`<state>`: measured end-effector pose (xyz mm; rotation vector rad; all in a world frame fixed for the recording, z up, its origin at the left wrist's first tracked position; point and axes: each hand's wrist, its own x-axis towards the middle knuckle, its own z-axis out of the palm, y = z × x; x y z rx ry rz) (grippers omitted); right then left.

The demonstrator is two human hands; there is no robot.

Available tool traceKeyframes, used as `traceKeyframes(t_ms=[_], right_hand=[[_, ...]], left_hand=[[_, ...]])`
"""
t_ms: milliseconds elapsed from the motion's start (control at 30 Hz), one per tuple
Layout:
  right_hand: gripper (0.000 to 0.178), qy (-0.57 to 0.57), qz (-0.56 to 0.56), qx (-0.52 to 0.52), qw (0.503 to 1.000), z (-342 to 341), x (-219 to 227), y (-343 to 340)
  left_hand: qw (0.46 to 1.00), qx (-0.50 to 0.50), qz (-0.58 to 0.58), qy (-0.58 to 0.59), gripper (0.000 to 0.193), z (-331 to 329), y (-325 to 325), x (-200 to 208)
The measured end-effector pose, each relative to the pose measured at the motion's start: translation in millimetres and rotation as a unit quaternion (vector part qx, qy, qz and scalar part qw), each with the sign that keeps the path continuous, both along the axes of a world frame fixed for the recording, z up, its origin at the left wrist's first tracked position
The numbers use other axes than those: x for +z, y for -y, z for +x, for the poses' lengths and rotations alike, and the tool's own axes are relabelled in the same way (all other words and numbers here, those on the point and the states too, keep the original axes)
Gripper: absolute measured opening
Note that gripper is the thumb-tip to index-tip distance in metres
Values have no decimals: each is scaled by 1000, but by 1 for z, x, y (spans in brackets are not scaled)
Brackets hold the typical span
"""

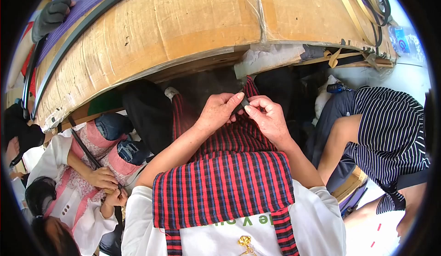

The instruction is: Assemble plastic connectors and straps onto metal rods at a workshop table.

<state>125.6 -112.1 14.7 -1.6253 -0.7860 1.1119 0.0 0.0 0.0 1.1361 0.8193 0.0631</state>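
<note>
- Striped apron, lower centre: a dropped part could be hard to spot against its dark bands.
- Left hand and right hand, centre: fingers closed, both pinching the small dark piece between them. Uneven pull could make it slip.
- Desk, across the top: lifting the hands carelessly could strike its near edge.

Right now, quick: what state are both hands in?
Left hand: closed, pinching a small dark strip.
Right hand: closed, apparently pinching the same strip, thumb on top.
</note>
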Motion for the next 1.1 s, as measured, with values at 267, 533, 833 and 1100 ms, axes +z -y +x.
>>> traceKeyframes(t_ms=[267,533,833,1100], right_hand=[[7,-15,-12,-7,1000,-5,7,2],[7,-3,-11,0,1000,15,3,-8],[9,-28,-40,-25,999,22,3,-7],[12,-27,-23,-48,998,23,-3,0]], left_hand=[[1000,1,-10,-15,43,-4,4,4],[999,30,-15,-15,40,17,-4,1],[995,70,-64,-37,35,29,-6,10],[993,39,-101,-48,28,30,-5,14]])
